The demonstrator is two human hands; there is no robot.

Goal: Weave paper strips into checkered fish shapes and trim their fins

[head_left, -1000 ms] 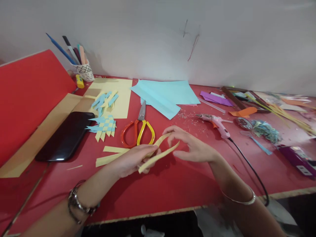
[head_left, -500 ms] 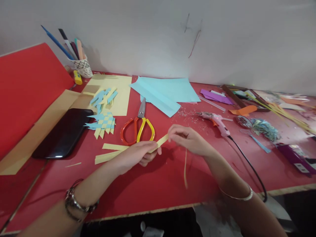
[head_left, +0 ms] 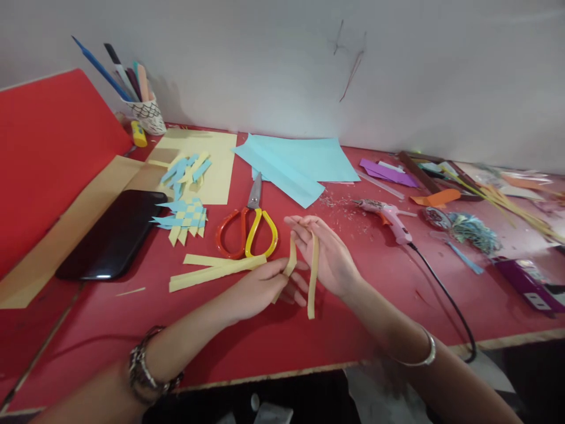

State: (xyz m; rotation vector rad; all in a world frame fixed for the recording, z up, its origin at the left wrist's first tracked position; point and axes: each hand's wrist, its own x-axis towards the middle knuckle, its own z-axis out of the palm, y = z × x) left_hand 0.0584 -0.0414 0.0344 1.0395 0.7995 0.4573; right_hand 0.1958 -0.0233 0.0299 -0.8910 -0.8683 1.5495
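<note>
Above the red table, a narrow yellow paper strip [head_left: 313, 282] hangs from the bent fingers of my right hand [head_left: 333, 259], which pinch it at the top. A second length of yellow paper runs down from there into my left hand [head_left: 269, 285]; whether both belong to one strip is hidden behind the fingers. My left thumb and fingers close on that lower length. Several loose yellow paper strips [head_left: 212, 274] lie just left of my left hand. Scissors [head_left: 253, 218] with red and yellow handles rest beyond it, blades pointing to the wall.
A black phone [head_left: 115, 235] and woven blue-yellow paper pieces [head_left: 188, 218] lie left. Blue paper sheets [head_left: 304, 162] are at the back. On the right are a pink glue gun [head_left: 388, 218] with its cord, tinsel [head_left: 472, 231] and a purple box [head_left: 527, 282]. A pen cup [head_left: 149, 116] stands back left.
My right hand has turned palm inward and drawn nearer to my left hand, bending the yellow strip upright. My left hand has shifted slightly right and down, off the loose strips.
</note>
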